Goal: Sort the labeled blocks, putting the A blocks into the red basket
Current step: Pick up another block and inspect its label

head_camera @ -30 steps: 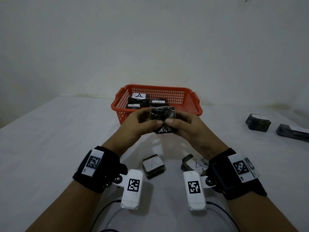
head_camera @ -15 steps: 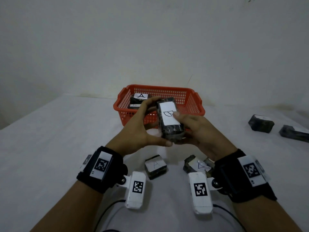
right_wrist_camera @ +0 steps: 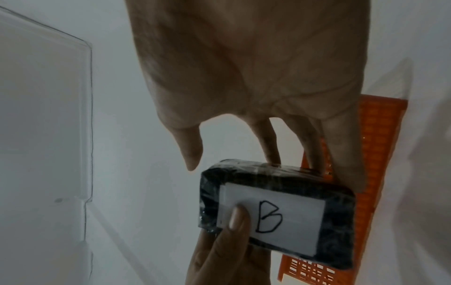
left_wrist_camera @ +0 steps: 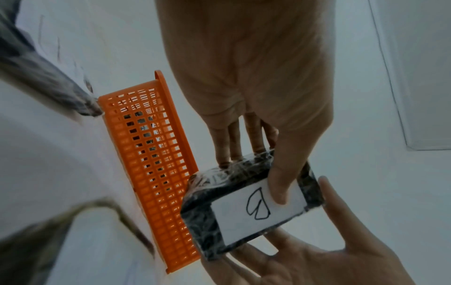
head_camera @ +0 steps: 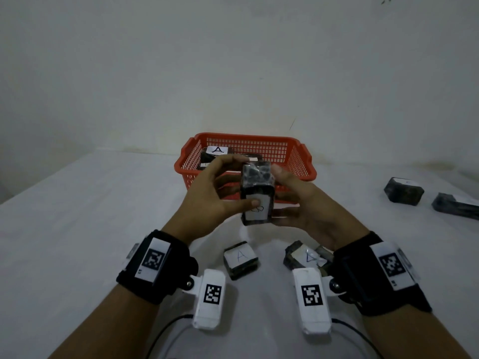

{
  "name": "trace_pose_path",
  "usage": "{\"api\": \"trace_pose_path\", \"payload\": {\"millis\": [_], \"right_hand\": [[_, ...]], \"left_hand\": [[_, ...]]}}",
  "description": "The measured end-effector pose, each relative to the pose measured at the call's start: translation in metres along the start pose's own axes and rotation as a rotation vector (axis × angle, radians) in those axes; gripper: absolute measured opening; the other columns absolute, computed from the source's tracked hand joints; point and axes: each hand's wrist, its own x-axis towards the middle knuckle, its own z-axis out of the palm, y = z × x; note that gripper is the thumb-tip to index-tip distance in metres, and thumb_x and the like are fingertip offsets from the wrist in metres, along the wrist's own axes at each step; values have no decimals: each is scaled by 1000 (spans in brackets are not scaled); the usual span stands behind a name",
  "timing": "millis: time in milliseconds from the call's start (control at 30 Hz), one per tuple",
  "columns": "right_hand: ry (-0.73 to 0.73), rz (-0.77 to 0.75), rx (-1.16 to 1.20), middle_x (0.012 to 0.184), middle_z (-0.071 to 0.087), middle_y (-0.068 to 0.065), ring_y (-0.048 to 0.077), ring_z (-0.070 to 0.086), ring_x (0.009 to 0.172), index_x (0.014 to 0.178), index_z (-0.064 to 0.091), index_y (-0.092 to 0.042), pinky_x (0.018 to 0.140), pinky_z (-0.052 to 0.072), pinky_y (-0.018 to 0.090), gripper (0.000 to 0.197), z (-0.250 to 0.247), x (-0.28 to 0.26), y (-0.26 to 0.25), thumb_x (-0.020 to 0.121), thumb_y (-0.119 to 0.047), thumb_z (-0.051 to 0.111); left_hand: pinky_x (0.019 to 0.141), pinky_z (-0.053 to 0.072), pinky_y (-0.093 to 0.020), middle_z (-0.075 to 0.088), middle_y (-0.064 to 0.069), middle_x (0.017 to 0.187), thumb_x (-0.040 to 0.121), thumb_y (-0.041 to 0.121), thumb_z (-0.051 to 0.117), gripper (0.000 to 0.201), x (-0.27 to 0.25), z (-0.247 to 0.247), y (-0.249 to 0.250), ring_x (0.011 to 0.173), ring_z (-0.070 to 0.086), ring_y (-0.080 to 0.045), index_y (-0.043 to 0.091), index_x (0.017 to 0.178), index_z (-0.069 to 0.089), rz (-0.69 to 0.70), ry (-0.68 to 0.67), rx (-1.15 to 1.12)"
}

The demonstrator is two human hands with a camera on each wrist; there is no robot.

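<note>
A dark wrapped block (head_camera: 257, 187) with a white label reading B (right_wrist_camera: 268, 217) is held up in front of the red basket (head_camera: 302, 161), between both hands. My left hand (head_camera: 233, 182) pinches it, thumb on the label (left_wrist_camera: 258, 204) and fingers behind. My right hand (head_camera: 290, 200) cradles it from the other side with fingers curled behind it, the thumb (right_wrist_camera: 191, 152) standing just off it. Blocks labelled A (head_camera: 217, 151) lie inside the basket. Two more A blocks (head_camera: 241, 259) (head_camera: 307, 257) lie on the table below my hands.
Two dark blocks (head_camera: 403, 190) (head_camera: 458, 204) lie on the white table (head_camera: 77, 216) at the far right. The basket (left_wrist_camera: 151, 154) stands against the back wall, right behind the held block.
Both hands have turned the block over: its dark side showed first, then the label came up, and now the label faces me, lower down, under the left thumb.
</note>
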Motion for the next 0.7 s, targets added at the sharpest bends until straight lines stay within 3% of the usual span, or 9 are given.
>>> {"api": "trace_pose_path", "payload": {"millis": [133,167,233,300,333,467,600,700], "right_hand": [[-5,-19,1,106,82,3,22,78,100,114,73,-28,85,62,34,27,0,0,0,96,-47,64],[4,-31,0,107,82,4,22,79,100,117,73,-27,84,62,34,29,-1,0,0,97,-45,64],[23,-54,-6,108,82,4,22,78,101,117,74,-22,90,61,35,30,-2,0,0,97,-43,63],[36,-72,-23,107,82,5,23,77,102,112,77,-18,92,59,35,31,-3,0,0,97,-41,64],[39,-77,-27,107,82,6,23,77,103,111,77,-17,91,58,33,31,-4,0,0,96,-41,64],[20,-84,-31,108,82,7,24,76,107,108,78,-16,91,57,31,32,-7,0,-1,90,-40,68],[-42,-83,-60,111,81,7,23,75,110,105,78,-18,93,58,30,41,-3,0,0,75,-45,70],[-29,-105,-71,108,81,6,20,77,105,106,78,-17,94,59,33,46,1,2,4,74,-49,72]], "left_hand": [[104,54,-34,65,12,131,75,3,86,71,-1,2,-1,125,63,-9,25,134,52,49,-47,24],[105,54,-34,63,13,134,78,11,87,74,-1,2,-1,127,61,-8,29,139,49,28,-64,20],[104,52,-34,57,19,139,79,42,83,79,-1,2,-1,128,58,-4,41,147,41,-78,-111,25],[105,52,-38,61,18,136,72,70,70,84,-2,3,-3,124,61,-4,42,147,43,-166,-177,54],[106,52,-41,65,16,134,70,75,66,83,-2,5,-5,122,63,-6,40,144,48,-192,-216,40],[105,53,-46,71,3,130,69,77,71,72,0,10,-4,124,65,-19,37,128,64,-247,-262,-171],[101,56,-52,73,-11,122,82,48,64,47,4,10,-5,120,65,-34,21,121,66,-260,-142,-181],[99,56,-52,73,-10,119,81,41,64,39,4,9,-7,116,68,-32,26,117,67,-256,-141,-126]]}}
